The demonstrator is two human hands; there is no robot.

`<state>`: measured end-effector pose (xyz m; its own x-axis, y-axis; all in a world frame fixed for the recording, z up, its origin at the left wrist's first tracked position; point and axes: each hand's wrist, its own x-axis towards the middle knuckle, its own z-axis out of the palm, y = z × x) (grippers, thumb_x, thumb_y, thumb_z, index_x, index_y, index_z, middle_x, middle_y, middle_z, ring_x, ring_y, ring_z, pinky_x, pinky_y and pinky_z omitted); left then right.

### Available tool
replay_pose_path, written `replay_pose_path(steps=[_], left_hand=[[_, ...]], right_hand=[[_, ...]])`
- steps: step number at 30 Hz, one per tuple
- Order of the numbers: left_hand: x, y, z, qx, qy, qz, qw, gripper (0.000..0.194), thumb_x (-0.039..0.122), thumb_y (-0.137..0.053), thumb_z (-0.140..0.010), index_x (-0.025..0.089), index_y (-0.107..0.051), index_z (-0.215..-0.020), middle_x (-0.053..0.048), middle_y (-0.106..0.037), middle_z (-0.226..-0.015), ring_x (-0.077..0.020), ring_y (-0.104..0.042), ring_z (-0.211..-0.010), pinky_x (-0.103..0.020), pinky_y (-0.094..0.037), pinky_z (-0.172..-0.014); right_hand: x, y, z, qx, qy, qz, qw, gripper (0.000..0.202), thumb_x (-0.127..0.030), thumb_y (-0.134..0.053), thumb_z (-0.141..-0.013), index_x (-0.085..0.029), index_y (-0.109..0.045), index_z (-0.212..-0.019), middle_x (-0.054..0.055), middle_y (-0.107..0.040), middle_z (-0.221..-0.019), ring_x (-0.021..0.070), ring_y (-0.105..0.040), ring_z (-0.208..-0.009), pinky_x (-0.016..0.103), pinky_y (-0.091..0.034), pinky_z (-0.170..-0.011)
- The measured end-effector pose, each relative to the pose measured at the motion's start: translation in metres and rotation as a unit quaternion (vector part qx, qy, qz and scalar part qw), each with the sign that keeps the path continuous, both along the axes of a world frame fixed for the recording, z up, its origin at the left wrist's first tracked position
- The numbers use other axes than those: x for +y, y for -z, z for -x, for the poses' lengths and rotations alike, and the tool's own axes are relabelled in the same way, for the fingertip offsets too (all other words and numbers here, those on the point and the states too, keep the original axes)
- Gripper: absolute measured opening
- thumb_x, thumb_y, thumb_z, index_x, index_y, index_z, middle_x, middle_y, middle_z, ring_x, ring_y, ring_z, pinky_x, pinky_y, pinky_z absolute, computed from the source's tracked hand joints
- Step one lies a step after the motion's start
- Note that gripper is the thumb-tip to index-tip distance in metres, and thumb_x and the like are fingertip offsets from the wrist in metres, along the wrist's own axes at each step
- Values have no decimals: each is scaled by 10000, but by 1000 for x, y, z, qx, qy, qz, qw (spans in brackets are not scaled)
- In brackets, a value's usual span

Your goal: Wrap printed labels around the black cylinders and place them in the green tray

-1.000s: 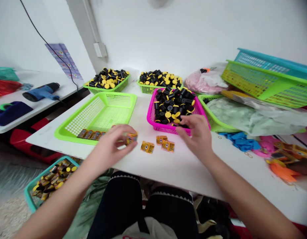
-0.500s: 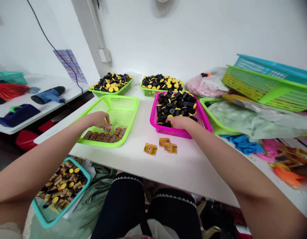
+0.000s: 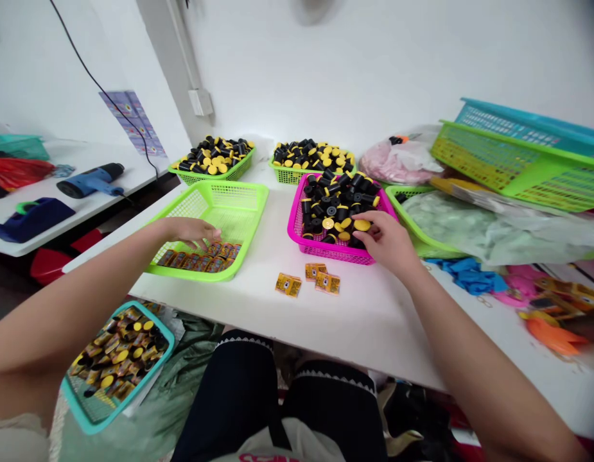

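Left hand (image 3: pixel 193 232), loosely spread, over labelled cylinders (image 3: pixel 200 262) rowed in the green basket (image 3: pixel 195 276), left of centre, apparently saving space; right hand (image 3: pixel 392 245) pinches a yellow-capped piece (image 3: pixel 362 225) at the magenta basket (image 3: pixel 336 251), right of centre.

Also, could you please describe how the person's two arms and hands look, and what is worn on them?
The left hand and right hand wear no gloves, and I see no ring or watch. Both forearms are bare. A pale sleeve shows on the left arm; none shows on the right.
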<state>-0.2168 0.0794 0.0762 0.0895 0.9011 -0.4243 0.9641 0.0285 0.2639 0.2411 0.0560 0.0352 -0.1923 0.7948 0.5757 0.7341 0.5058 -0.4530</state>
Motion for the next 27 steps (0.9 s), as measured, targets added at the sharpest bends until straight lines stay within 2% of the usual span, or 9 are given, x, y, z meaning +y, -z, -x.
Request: replay_pose_path(steps=[3,6,7,9,12,15,19,22,27], left_hand=[[-16,-16,-19,54,-39,-99,993,618,563,-362,-901,95,-631,-1201,-230,-642,-1257,-352,-618,-1130,-450,-470,-958],[-59,-13,-64,39,5,-314,948,531,477,-308,-977,130,-576,-1275,-182,-637,-1279,-311,-627,-1127,-448,-458,-995],[-76,-4,-82,8,60,-348,935,478,429,-304,-996,151,-583,-1267,-146,-662,-1248,-264,-651,-1090,-400,-476,-988],[-107,22,-116,-37,245,-309,918,384,316,-341,-1008,181,-607,-1250,-97,-678,-1250,-203,-663,-1099,-327,-488,-996],[-130,65,-146,24,359,-298,884,370,128,-406,-966,121,-575,-1295,-159,-605,-1361,-243,-604,-1232,-373,-492,-1016],[-133,87,-148,60,412,-326,849,372,22,-424,-926,93,-590,-1250,-189,-662,-1265,-252,-642,-1180,-388,-523,-974],[-137,87,-136,59,468,-365,803,367,-9,-417,-916,85,-586,-1228,-208,-702,-1161,-259,-690,-1084,-394,-549,-937],[-141,86,-135,48,453,-355,816,418,24,-391,-942,120,-522,-1327,-187,-649,-1282,-245,-625,-1205,-386,-520,-1005],[-166,95,-146,44,432,-344,832,433,332,-469,-988,106,-513,-1355,-183,-579,-1380,-286,-544,-1303,-435,-465,-1077]], right_hand=[[-13,8,-5,57,-1,-88,994,240,-263,-613,-846,-240,-685,-1074,103,-636,-1145,237,-653,-929,402,-592,-723],[-19,11,-6,89,23,-118,989,277,-283,-621,-857,-242,-675,-1125,120,-624,-1156,260,-645,-1013,402,-607,-736],[-20,11,-6,96,28,-121,988,296,-289,-623,-859,-236,-670,-1146,126,-617,-1162,252,-654,-983,395,-610,-727],[-20,12,-5,112,29,-116,987,324,-297,-621,-862,-224,-659,-1175,130,-602,-1173,217,-668,-880,377,-612,-703],[-19,13,-6,125,16,-95,988,325,-309,-606,-869,-223,-655,-1179,116,-587,-1182,168,-662,-764,363,-612,-699],[-19,15,-6,133,9,-88,987,322,-310,-604,-867,-226,-659,-1173,107,-583,-1186,163,-661,-762,361,-610,-705],[-19,15,-7,121,4,-92,988,326,-288,-600,-861,-230,-667,-1175,105,-593,-1180,192,-660,-835,374,-608,-711],[-21,14,-6,102,6,-98,990,313,-281,-602,-859,-234,-674,-1160,102,-607,-1154,213,-659,-901,375,-606,-725],[-23,11,-5,77,12,-113,991,299,-245,-598,-862,-238,-681,-1149,97,-630,-1143,221,-665,-938,356,-607,-715]])
